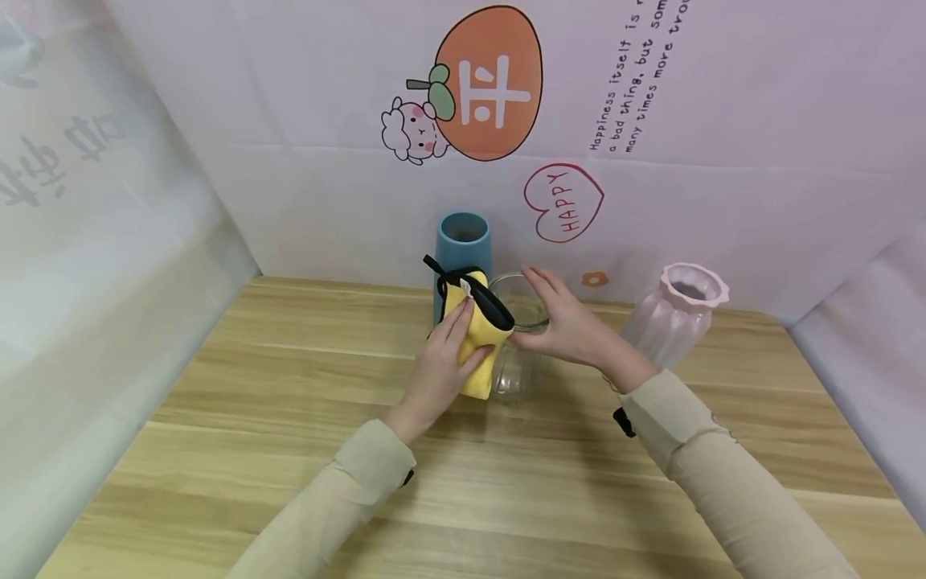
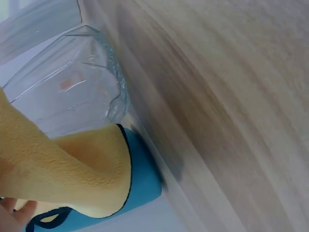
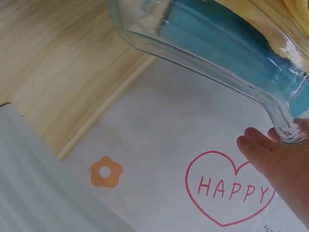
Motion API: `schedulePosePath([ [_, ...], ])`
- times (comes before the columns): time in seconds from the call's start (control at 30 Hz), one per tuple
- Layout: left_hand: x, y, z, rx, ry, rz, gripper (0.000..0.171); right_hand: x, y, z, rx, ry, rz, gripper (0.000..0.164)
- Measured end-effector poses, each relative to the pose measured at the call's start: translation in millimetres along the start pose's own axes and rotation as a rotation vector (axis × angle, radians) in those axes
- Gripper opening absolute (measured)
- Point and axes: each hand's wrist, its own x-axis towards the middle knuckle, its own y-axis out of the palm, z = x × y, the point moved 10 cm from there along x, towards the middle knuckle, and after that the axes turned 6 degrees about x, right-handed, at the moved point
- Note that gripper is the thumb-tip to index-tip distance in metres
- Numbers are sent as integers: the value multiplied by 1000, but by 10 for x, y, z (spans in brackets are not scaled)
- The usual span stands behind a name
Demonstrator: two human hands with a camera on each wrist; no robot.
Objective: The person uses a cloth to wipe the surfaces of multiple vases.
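In the head view a clear glass vase (image 1: 517, 376) stands upright on the wooden table, between a blue vase and a ribbed pale pink vase. My right hand (image 1: 567, 326) grips its neck near the rim; in the right wrist view those fingers (image 3: 258, 147) are at the flared top. My left hand (image 1: 437, 366) holds a folded yellow cloth (image 1: 481, 354) with black edging and a black loop, thumb and fingers on it, against the left side of the glass. The cloth (image 2: 91, 169) hides part of the glass vase and of the blue vase.
The blue vase (image 1: 463, 253) stands right behind the cloth, by the back wall. To the right is the pink vase (image 1: 669, 322), behind my right forearm. Printed fabric (image 1: 333, 209) hangs along the back of the wooden table (image 1: 289, 386).
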Motion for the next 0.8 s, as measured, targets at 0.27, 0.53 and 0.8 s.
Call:
schedulePosePath([
  [0.27, -32, 17, -28, 24, 77, -5, 58, -5, 7, -10, -5, 5, 16, 90],
  [0.53, -163, 187, 21, 72, 101, 142, 52, -3, 13, 6, -26, 31, -5, 90],
  [0.8, -233, 291, 131, -1, 38, 227, 50, -10, -6, 52, -50, 33, -63, 88],
])
